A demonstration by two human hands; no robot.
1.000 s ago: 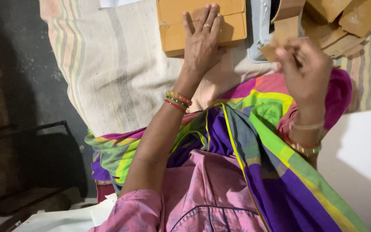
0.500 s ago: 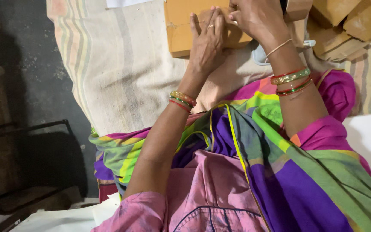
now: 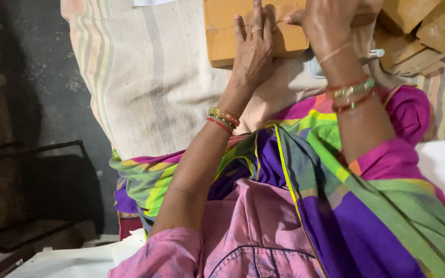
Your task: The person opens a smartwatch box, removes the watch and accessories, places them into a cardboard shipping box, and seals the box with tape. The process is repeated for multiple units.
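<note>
**Both hands settle on a flat cardboard box**

Since half a second ago the right hand (image 3: 330,20) has stayed up at the box beside the left, having crossed over from the loose cardboard pieces where it was a second ago; little else has shifted.

Nearest the camera, a pink garment and a draped cloth (image 3: 336,206) striped in purple, green and pink fill the lower frame and cover the person's lap, hiding whatever lies under it. From there the left forearm runs upward, bangles (image 3: 223,118) at its wrist, to the left hand (image 3: 253,49), which lies flat and spread, palm down, fingers long on the brown cardboard box (image 3: 222,31). The right hand rests on the same box just to the right, its fingers bent over the top; their tips run out of the picture, so how tightly they close cannot be told. Banded bracelets (image 3: 351,92) ring that wrist.

The box lies on a pale striped cloth (image 3: 145,77), its far edge cut off by the frame. A small white object (image 3: 315,69) shows between the arms, mostly covered and hard to identify. At far right, a heap of cardboard pieces (image 3: 418,25) is partly cropped. Left of the cloth, a dark metal frame (image 3: 32,154) stands in shadow.
</note>
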